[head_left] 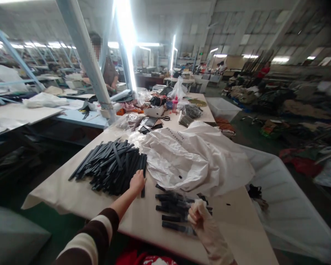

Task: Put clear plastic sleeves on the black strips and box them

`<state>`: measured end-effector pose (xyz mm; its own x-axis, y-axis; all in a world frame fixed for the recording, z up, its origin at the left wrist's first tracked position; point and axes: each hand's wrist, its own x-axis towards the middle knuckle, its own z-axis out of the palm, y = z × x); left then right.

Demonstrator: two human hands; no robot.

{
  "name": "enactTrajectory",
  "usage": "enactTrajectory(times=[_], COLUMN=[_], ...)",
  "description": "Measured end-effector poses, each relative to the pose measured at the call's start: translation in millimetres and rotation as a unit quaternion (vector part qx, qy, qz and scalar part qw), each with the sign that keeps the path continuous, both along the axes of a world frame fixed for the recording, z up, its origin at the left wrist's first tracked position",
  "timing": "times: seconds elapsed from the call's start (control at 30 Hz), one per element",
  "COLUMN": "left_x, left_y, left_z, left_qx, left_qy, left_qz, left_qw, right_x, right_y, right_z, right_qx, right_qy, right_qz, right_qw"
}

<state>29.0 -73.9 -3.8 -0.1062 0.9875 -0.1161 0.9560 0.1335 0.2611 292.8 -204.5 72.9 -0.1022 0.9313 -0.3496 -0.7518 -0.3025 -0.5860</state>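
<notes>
A striped sleeve (92, 237) at seven o'clock, its left hand (137, 181) at the edge of piled dark strips (110, 167).
The pile lies at ten o'clock from that hand; its grip I cannot tell. The right hand (198, 214) has curled fingers, contents unclear, with shorter dark pieces (169, 218) at nine o'clock and a crumpled white bag (179, 160) at twelve.

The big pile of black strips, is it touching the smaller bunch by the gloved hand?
Apart. The head view shows a band of beige tabletop between the big pile and the smaller bunch.
</notes>
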Motion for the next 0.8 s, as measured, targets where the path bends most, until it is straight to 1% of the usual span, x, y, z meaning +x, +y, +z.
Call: enactTrajectory(times=[0.1, 0.23, 0.33, 0.43, 0.5, 0.53, 0.6, 0.67, 0.7, 0.73, 0.8], left_x=[-9, -10, -18, -22, -13, -4, 17, 36, 44, 50, 60], left_y=[20, 38, 51, 53, 41, 30, 2, -29, -44, -57, -76], left_z=[-12.2, -22.6, -21.3, -10.6, 2.3, 11.1, 33.9, 62.3, 77.0, 91.1, 114.3], left_qx=[-0.018, -0.035, -0.052, -0.061, -0.065, -0.07, -0.092, -0.145, -0.175, -0.197, -0.227], left_qy=[0.007, -0.016, -0.058, -0.118, -0.16, -0.188, -0.26, -0.406, -0.443, -0.462, -0.469], left_qz=[0.053, 0.101, 0.126, 0.116, 0.082, 0.057, -0.004, -0.075, -0.094, -0.104, -0.111], left_qw=[0.998, 0.994, 0.989, 0.984, 0.982, 0.978, 0.961, 0.899, 0.874, 0.858, 0.846], right_x=[14, 26, 33, 33, 29, 27, 24, 23, 24, 26, 30], right_y=[2, 2, 6, 14, 22, 27, 37, 47, 51, 54, 56], right_z=[2.2, -7.7, -17.2, -20.4, -18.1, -16.1, -11.4, -7.2, -5.3, -3.4, 0.8], right_qx=[0.025, 0.023, 0.002, -0.025, -0.039, -0.044, -0.055, -0.063, -0.066, -0.067, -0.067], right_qy=[-0.052, -0.131, -0.138, -0.115, -0.098, -0.089, -0.062, -0.028, -0.012, 0.002, 0.025], right_qz=[-0.064, -0.089, -0.103, -0.12, -0.133, -0.14, -0.155, -0.153, -0.15, -0.146, -0.138], right_qw=[0.996, 0.987, 0.985, 0.986, 0.985, 0.985, 0.984, 0.986, 0.986, 0.987, 0.988])
